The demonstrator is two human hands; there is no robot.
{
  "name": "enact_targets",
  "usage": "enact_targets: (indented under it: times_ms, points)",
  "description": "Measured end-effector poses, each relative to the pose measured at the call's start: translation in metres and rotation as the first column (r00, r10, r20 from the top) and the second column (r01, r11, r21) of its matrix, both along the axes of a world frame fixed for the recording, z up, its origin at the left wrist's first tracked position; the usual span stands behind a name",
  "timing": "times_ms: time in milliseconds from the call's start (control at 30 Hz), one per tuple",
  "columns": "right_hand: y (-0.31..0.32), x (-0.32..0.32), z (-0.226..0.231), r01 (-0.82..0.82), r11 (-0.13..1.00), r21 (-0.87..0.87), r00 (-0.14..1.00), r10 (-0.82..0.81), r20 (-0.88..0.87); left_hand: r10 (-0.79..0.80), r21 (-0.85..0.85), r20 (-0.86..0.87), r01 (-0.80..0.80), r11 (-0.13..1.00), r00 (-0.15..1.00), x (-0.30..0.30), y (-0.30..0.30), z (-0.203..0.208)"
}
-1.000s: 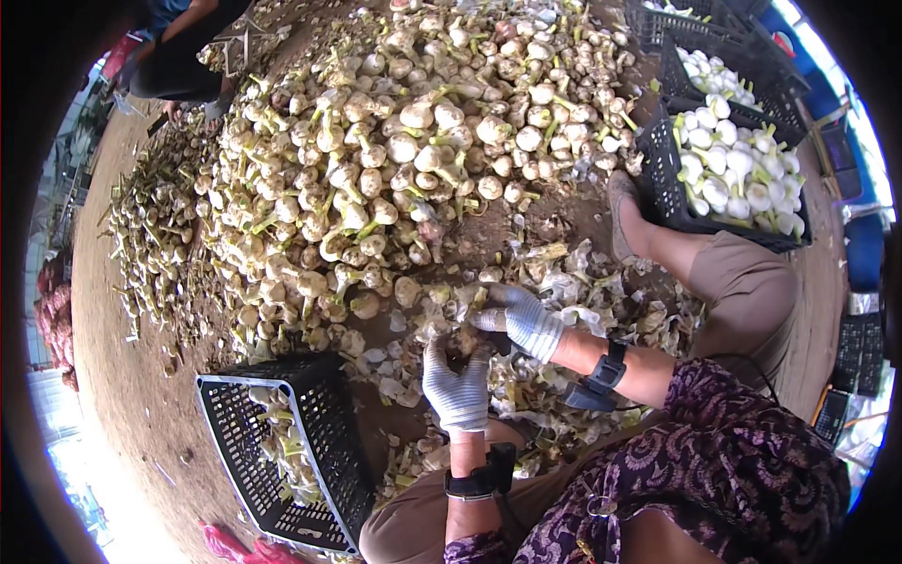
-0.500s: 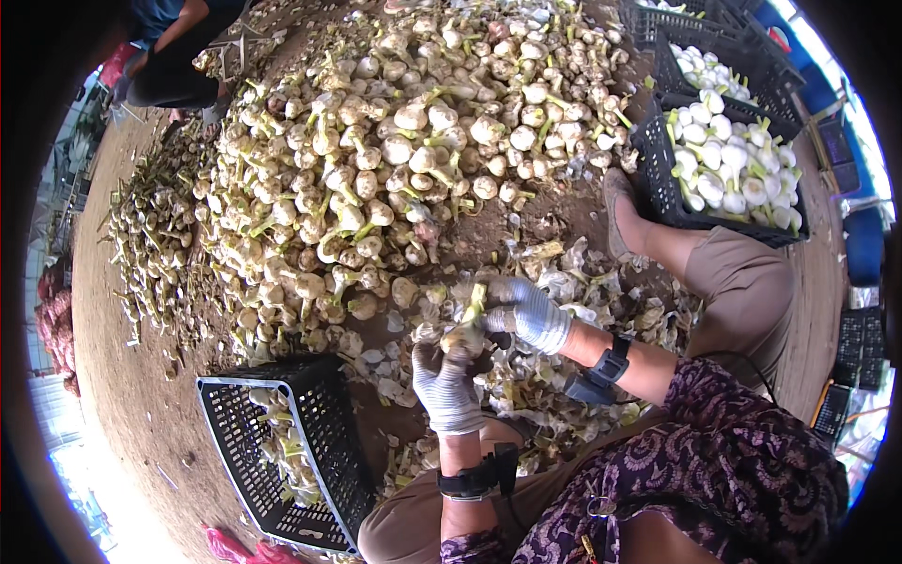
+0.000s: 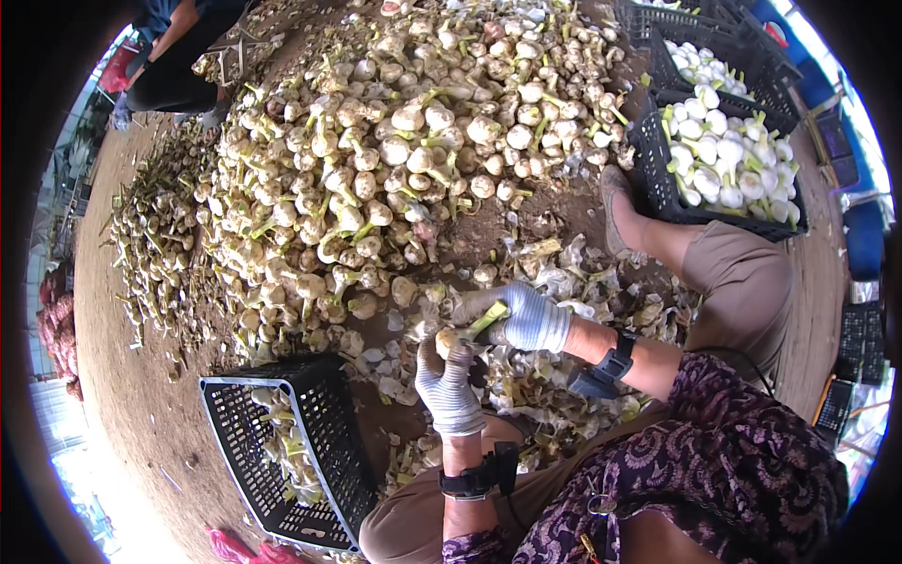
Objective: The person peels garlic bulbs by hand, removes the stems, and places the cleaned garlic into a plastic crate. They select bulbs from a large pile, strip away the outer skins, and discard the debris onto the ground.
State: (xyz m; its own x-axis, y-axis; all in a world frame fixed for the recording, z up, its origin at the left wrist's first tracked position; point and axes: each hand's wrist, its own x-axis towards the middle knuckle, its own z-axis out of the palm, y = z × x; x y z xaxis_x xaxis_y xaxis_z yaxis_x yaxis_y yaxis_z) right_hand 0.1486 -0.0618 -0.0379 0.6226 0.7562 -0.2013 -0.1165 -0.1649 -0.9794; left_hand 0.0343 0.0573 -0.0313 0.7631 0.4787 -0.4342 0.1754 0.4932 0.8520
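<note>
Left hand (image 3: 449, 387): holding a garlic bulb (image 3: 445, 342) | right hand (image 3: 532, 320): curled around its green stem (image 3: 489, 320) | bulb: near, between both hands | big pile (image 3: 338, 188): far | black crate (image 3: 658, 179) with white bulbs (image 3: 725, 162): far right

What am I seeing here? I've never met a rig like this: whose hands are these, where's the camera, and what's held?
There's no machine: these are a person's own gloved hands. The camera sits on the person's head, looking down; its fisheye lens bends straight edges. The left hand grips a pale bulb; the right hand holds a green stem. Whether they are joined is hidden. On the floor beyond lies a big heap of bulbs, with loose skins nearer. Clean white bulbs fill a black crate at right.
</note>
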Motion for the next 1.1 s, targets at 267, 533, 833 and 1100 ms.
enact_targets:
  times_ms: [267,533,833,1100]
  points:
    - [0.014,0.004,-0.014,-0.044,0.998,-0.039,0.985,0.050,0.164,0.031,-0.353,-0.223,-0.110,0.929,0.974,-0.003,0.013,-0.021]
    - [-0.002,-0.006,0.002,0.206,0.955,0.213,0.862,-0.074,-0.502,0.003,0.035,-0.054,-0.001,0.999,0.999,0.004,0.002,-0.016]
    - [-0.011,-0.006,0.016,0.261,0.962,-0.077,0.788,-0.258,-0.558,0.290,-0.099,0.087,-0.281,0.955,0.953,0.005,0.013,0.001]
    - [-0.011,-0.008,-0.013,0.226,0.945,-0.238,0.931,-0.281,-0.231,-0.172,0.581,0.136,0.062,0.812,0.976,0.003,0.000,0.036]
